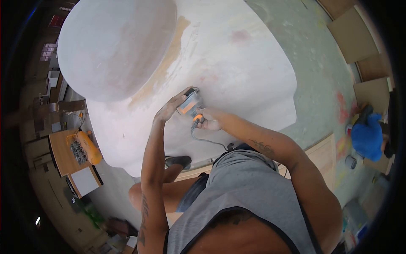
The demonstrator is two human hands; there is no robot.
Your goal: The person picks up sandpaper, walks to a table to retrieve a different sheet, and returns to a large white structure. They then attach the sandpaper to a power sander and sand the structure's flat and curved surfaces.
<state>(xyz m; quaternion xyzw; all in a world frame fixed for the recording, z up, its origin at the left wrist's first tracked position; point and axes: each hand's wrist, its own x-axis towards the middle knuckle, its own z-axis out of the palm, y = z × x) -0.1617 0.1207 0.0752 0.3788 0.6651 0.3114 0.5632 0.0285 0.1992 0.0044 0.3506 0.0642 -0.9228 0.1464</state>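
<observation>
An orange and black electric sander (191,105) rests against a large white curved form (249,84). My left hand (170,106) lies over the sander's front end, its fingers wrapped round the body. Behind it, my right hand (210,119) grips the rear of the tool near the orange collar. A dark power cord (207,139) runs from the sander back toward my waist. Beyond my hands rises a smooth, rounded pale dome (118,46), with a tan strip (163,72) along its lower edge. The sander's underside is hidden.
To the left, an orange tool-like object (88,148) lies on a wooden board (63,148) near a white sheet (84,182). At the right, another person in blue (367,136) is low beside a small can (350,161). Brown panels (353,36) stand at the upper right.
</observation>
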